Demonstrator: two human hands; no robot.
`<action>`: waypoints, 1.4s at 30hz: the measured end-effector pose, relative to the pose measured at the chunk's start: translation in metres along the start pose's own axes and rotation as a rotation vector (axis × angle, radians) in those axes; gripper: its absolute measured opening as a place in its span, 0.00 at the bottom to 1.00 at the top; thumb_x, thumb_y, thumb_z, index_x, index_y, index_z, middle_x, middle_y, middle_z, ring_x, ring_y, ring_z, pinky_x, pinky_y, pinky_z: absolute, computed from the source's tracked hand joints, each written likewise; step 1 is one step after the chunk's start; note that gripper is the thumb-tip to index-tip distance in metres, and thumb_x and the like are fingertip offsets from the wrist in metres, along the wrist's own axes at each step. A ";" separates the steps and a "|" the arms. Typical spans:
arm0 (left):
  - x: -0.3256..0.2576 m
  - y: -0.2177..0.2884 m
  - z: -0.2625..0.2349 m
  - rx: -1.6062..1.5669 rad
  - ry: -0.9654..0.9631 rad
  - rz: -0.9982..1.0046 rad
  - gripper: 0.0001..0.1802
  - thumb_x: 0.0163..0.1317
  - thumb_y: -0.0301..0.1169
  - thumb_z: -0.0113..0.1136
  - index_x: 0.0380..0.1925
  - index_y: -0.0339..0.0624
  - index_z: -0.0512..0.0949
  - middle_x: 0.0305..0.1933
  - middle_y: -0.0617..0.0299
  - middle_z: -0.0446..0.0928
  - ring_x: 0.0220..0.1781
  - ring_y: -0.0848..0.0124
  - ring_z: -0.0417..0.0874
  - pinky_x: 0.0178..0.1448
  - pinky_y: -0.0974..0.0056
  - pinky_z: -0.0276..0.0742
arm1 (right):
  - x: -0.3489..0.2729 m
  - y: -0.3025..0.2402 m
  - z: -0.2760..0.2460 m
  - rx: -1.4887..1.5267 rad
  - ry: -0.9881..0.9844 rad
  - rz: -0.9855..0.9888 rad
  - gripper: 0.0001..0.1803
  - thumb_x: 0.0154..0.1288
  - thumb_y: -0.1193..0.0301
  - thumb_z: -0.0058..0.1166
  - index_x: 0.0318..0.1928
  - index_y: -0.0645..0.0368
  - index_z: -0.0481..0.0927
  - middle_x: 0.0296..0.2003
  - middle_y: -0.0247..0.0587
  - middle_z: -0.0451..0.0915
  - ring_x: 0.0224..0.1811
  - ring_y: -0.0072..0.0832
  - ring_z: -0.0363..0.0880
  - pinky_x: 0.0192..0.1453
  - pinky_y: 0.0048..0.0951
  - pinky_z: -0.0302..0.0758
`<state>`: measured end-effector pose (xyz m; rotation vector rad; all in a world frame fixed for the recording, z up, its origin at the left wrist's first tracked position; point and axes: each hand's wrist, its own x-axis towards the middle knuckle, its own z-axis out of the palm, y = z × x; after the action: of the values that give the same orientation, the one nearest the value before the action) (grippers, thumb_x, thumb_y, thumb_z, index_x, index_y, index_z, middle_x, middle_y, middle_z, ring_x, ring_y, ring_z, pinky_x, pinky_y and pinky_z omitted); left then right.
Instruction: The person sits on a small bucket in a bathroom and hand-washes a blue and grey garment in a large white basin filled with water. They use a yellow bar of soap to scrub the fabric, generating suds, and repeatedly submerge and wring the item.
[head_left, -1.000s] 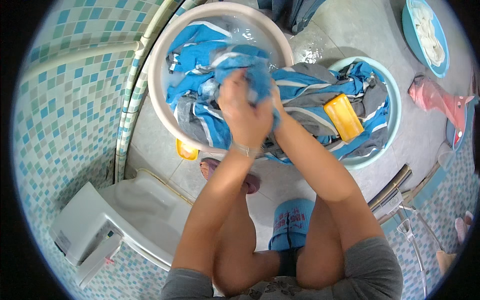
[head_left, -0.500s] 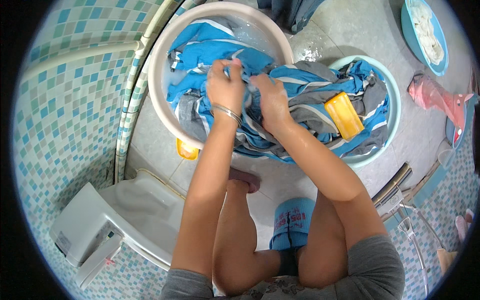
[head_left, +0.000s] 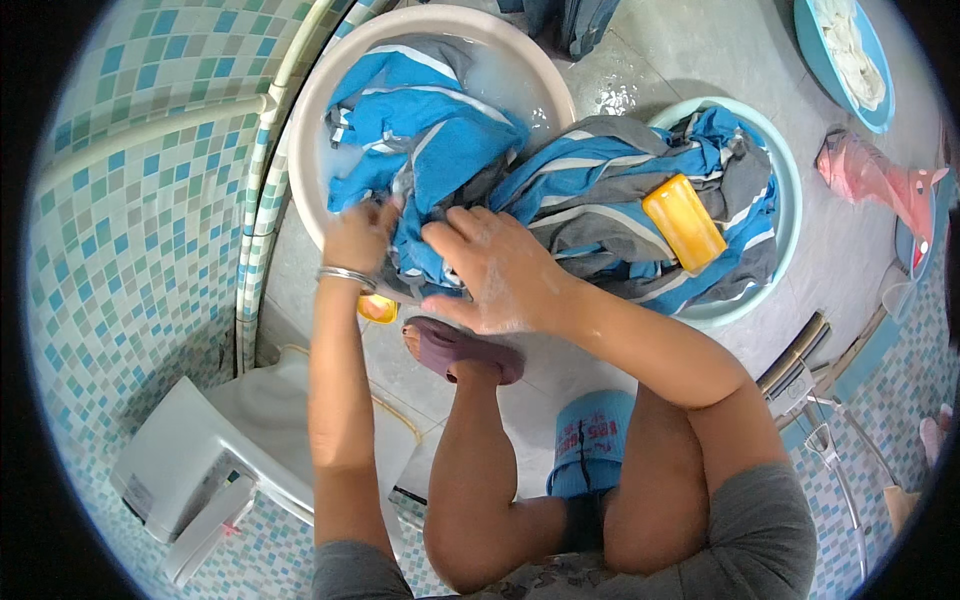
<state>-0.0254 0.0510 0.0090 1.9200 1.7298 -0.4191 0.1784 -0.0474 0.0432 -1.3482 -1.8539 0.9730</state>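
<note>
A wet blue, grey and white striped cloth (head_left: 470,150) lies partly in a pale pink basin (head_left: 300,170) of cloudy water. It stretches over the rim into a light aqua basin (head_left: 795,220) on the right. My left hand (head_left: 360,238), a silver bangle at its wrist, is closed on the cloth's near-left edge by the pink basin's rim; motion blurs it a little. Beside it my right hand (head_left: 495,272) rests on the cloth, wet with suds, fingers spread and thumb apart. A yellow soap bar (head_left: 684,222) sits on the cloth in the aqua basin.
Under the pink basin's near edge is a small orange-yellow dish (head_left: 377,308). A blue basin with white cloth (head_left: 850,60) stands far right, near a pink bag (head_left: 880,190). A white ceramic fixture (head_left: 200,450) is at lower left. My foot wears a purple slipper (head_left: 465,350).
Both hands have come toward me and to the left, away from the cloth's middle. They are farther apart, and the right fingers have spread. A blue fold now shows in the pink basin.
</note>
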 end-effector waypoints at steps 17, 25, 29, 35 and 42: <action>0.044 0.037 -0.011 -0.041 0.304 0.342 0.22 0.56 0.41 0.61 0.46 0.37 0.75 0.37 0.43 0.79 0.40 0.55 0.82 0.41 0.58 0.76 | -0.027 0.052 -0.061 -0.254 0.108 0.247 0.11 0.40 0.79 0.57 0.29 0.59 0.73 0.29 0.43 0.75 0.37 0.41 0.76 0.45 0.37 0.71; -0.026 -0.069 -0.017 -0.515 0.654 -0.028 0.12 0.61 0.32 0.56 0.35 0.31 0.78 0.27 0.54 0.80 0.30 0.68 0.81 0.35 0.64 0.74 | -0.047 0.042 -0.127 -0.038 0.373 0.349 0.11 0.41 0.85 0.48 0.23 0.61 0.60 0.19 0.41 0.64 0.21 0.35 0.62 0.26 0.31 0.61; -0.043 -0.039 -0.007 0.083 0.317 -0.064 0.28 0.52 0.21 0.54 0.57 0.39 0.67 0.51 0.41 0.73 0.44 0.46 0.79 0.47 0.52 0.76 | -0.025 0.039 -0.096 -0.171 0.275 0.489 0.10 0.43 0.79 0.56 0.29 0.62 0.71 0.23 0.46 0.71 0.25 0.42 0.71 0.31 0.33 0.69; 0.015 0.025 -0.026 -0.568 -0.013 0.605 0.44 0.42 0.08 0.43 0.65 0.45 0.58 0.65 0.48 0.63 0.67 0.52 0.64 0.71 0.59 0.57 | -0.011 0.054 -0.039 -0.685 0.146 0.329 0.11 0.43 0.72 0.58 0.28 0.67 0.77 0.30 0.49 0.77 0.33 0.43 0.74 0.43 0.38 0.71; 0.045 0.071 0.002 0.331 -0.158 0.514 0.46 0.43 0.32 0.67 0.66 0.51 0.59 0.61 0.53 0.69 0.63 0.57 0.69 0.67 0.55 0.59 | -0.021 0.037 -0.055 0.081 0.101 0.189 0.22 0.43 0.75 0.52 0.44 0.64 0.75 0.36 0.51 0.80 0.45 0.39 0.78 0.61 0.40 0.64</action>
<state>0.0505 0.0835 -0.0052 2.3929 1.0572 -0.6658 0.2480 -0.0489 0.0386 -1.5150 -1.6178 1.0422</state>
